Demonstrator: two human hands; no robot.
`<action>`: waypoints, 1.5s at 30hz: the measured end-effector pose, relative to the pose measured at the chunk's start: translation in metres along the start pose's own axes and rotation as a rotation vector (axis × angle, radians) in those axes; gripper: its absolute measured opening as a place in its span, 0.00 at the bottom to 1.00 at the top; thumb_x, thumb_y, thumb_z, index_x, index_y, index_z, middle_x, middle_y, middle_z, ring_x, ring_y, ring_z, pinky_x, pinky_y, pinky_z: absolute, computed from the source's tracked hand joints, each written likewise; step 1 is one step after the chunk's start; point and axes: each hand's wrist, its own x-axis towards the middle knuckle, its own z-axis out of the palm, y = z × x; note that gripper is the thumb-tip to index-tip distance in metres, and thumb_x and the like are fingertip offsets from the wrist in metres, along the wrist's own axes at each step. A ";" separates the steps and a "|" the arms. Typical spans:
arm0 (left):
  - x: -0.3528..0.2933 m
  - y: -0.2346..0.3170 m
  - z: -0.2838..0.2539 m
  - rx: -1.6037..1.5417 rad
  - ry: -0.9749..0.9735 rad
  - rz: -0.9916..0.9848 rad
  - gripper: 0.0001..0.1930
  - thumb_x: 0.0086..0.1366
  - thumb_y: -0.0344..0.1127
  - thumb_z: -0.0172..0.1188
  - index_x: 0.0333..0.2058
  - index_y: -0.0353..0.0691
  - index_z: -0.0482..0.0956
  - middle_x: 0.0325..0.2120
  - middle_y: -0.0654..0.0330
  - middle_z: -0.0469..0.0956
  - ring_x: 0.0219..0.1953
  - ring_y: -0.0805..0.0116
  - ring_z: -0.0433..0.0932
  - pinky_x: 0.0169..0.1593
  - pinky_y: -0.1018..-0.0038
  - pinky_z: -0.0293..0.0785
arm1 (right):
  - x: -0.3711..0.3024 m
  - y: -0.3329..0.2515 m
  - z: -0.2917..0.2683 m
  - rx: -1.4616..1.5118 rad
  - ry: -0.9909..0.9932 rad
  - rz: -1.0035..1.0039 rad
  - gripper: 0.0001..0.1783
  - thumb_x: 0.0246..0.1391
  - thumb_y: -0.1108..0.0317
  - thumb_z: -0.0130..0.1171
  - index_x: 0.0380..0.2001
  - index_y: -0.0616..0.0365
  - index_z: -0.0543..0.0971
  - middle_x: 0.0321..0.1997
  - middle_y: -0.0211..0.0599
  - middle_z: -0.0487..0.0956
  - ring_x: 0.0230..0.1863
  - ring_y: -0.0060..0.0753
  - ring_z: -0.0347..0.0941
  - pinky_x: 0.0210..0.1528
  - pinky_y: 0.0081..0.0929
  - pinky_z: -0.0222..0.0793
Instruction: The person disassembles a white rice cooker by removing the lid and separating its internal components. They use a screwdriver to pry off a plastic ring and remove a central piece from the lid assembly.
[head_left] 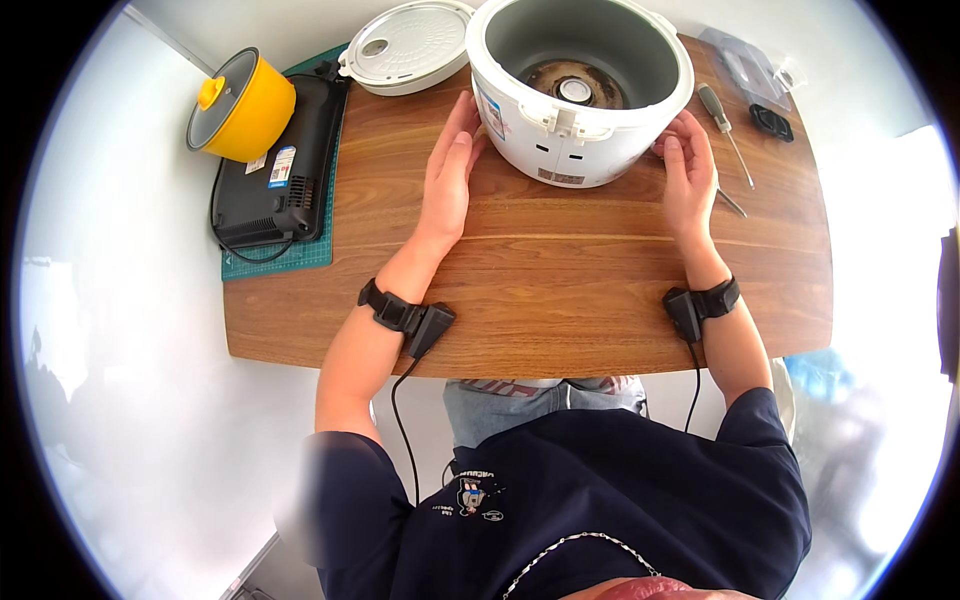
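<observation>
Navy shirt (600,470): lay nearest the camera, a silver chain necklace (583,535) looped over its top.
Wrists: each wore a black strap with a dark box and a trailing cable.
Left hand (450,175): stood at the cooker's left side, fingers extended, thumb apart, clamped on nothing; whether it pressed the wall, I could not tell.
Right hand (690,175): cupped at the opposite side, thumb and fingers apart, fingertips by the lower wall; firm contact could not be told.
White cooker body (555,145): sat upright between the hands on the wooden table's (560,290) far part, uncovered, its grey inside browned around a central disc.
White lid (420,60): rested just left of the cooker.
Left side: yellow pot (265,105) on a black appliance (250,205), over a green mat (310,258).
Right side: screwdriver (712,103), small black part (771,123), clear plastic container (745,70).
</observation>
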 end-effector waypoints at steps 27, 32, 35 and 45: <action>-0.002 0.002 0.006 0.041 0.194 0.005 0.21 0.80 0.38 0.41 0.61 0.33 0.74 0.59 0.52 0.76 0.61 0.64 0.74 0.66 0.65 0.69 | -0.004 0.015 0.004 -0.104 0.046 0.094 0.21 0.72 0.74 0.49 0.64 0.66 0.68 0.63 0.46 0.75 0.62 0.33 0.73 0.62 0.33 0.71; -0.006 0.008 0.006 -0.039 0.129 -0.109 0.23 0.80 0.39 0.40 0.63 0.30 0.71 0.65 0.47 0.71 0.67 0.58 0.70 0.69 0.61 0.67 | -0.005 0.011 -0.001 0.171 -0.066 0.067 0.26 0.76 0.69 0.44 0.71 0.67 0.62 0.72 0.43 0.68 0.68 0.34 0.69 0.70 0.33 0.63; -0.003 0.007 -0.014 -0.016 0.136 -0.202 0.23 0.80 0.38 0.39 0.62 0.27 0.71 0.65 0.46 0.71 0.67 0.56 0.71 0.69 0.59 0.68 | 0.004 0.015 0.015 0.258 -0.039 0.035 0.27 0.77 0.67 0.43 0.72 0.69 0.60 0.72 0.42 0.68 0.71 0.30 0.65 0.73 0.30 0.60; -0.003 0.007 0.009 -0.153 0.010 -0.157 0.31 0.67 0.21 0.38 0.70 0.25 0.59 0.71 0.45 0.62 0.73 0.53 0.62 0.76 0.59 0.58 | -0.001 0.004 0.010 0.191 -0.016 0.110 0.25 0.77 0.65 0.42 0.70 0.68 0.64 0.70 0.44 0.70 0.70 0.33 0.66 0.73 0.34 0.60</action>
